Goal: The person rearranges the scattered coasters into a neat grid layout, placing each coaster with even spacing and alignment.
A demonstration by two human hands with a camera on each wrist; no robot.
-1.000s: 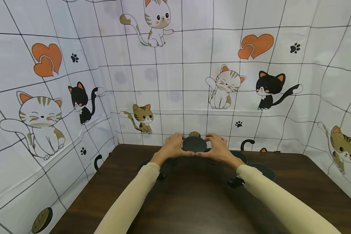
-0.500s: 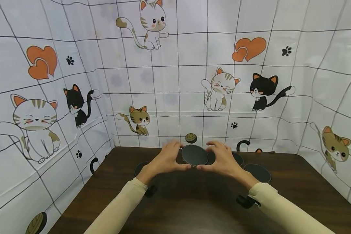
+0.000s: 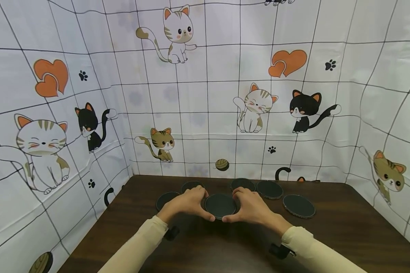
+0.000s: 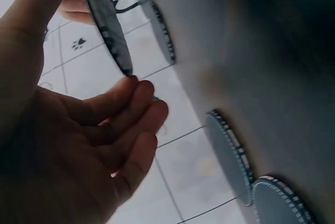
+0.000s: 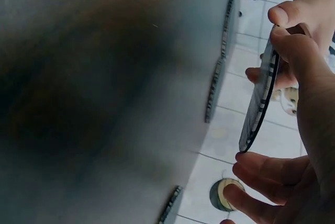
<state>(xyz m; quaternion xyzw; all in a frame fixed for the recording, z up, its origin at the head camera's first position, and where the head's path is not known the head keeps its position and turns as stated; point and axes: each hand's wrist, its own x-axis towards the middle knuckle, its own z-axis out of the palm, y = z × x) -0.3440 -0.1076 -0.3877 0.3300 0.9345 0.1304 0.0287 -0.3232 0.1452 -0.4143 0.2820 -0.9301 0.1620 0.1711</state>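
Note:
Both hands hold one dark round disc (image 3: 220,206), flat and thin like a coaster, between them. My left hand (image 3: 190,202) grips its left edge with thumb and fingertips. On the opposite edge, my right hand (image 3: 253,206) pinches it the same way, the thumbs close together at the near side. In the left wrist view the disc (image 4: 109,25) shows a black-and-white patterned rim and is off the tabletop. The right wrist view shows the same disc (image 5: 260,96) spanning from thumb to fingertip.
Similar discs lie flat on the dark wooden table (image 3: 222,250): a pair at left, including one disc (image 3: 166,199), and three at right, including a rightmost disc (image 3: 298,206). A white cat-print sheet (image 3: 205,94) hangs behind and along both sides.
Both hands have brought the held disc lower and nearer, away from the back of the table. Discs behind the hands have come into fuller view. The head view has shifted slightly.

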